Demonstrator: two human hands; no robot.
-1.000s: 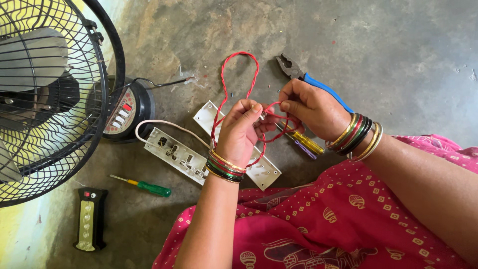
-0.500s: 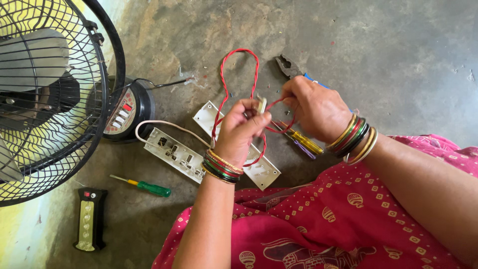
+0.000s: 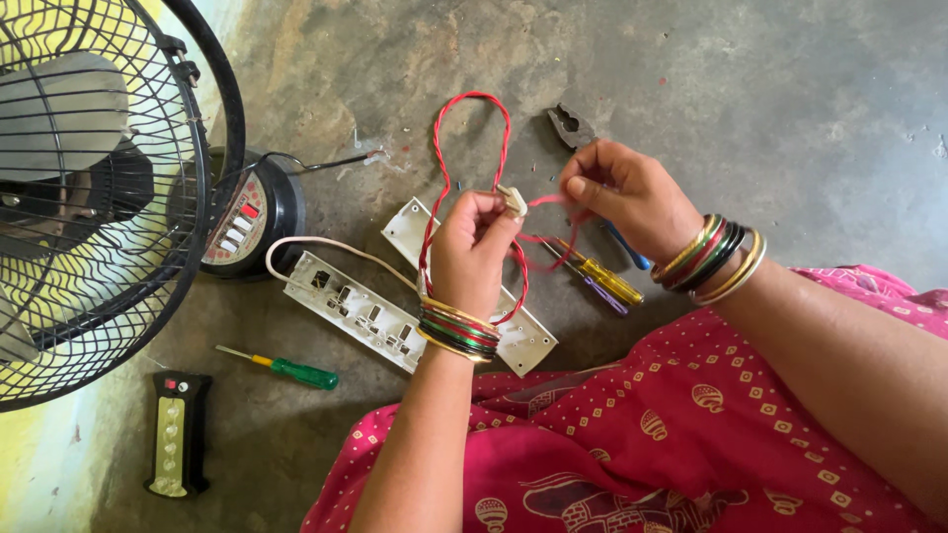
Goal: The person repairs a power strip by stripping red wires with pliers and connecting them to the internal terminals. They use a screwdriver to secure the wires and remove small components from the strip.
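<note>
Red twisted wire (image 3: 472, 148) looped up over grey concrete floor (image 3: 750, 89), lower run passing behind left hand (image 3: 472, 247) and across white strip cover (image 3: 523, 336). Small white connector (image 3: 513, 200) pinched at left fingertips, held above open power strip (image 3: 360, 316). Right hand (image 3: 627, 192) closed on free red end, thumb and forefinger pressed together, wire stretched short between both hands.

Likely trouble: thin end slipping out of connector if pulled too hard, or bare strands fraying and bending under pinch. Long loop could snag on pliers (image 3: 571, 126) lying just beyond right hand, or drag yellow-handled screwdriver (image 3: 604, 281) beneath it. Connector small enough to drop into strip's open slots if grip loosens.

Left forearm rising from bottom of view, wrist bent forward, bangles stacked at wrist. Right forearm entering from right over pink patterned cloth (image 3: 691, 444), wrist level, palm turned down and inward. Green-handled screwdriver (image 3: 291, 370), black remote (image 3: 178, 434) and black fan (image 3: 99, 197) well apart at left.
</note>
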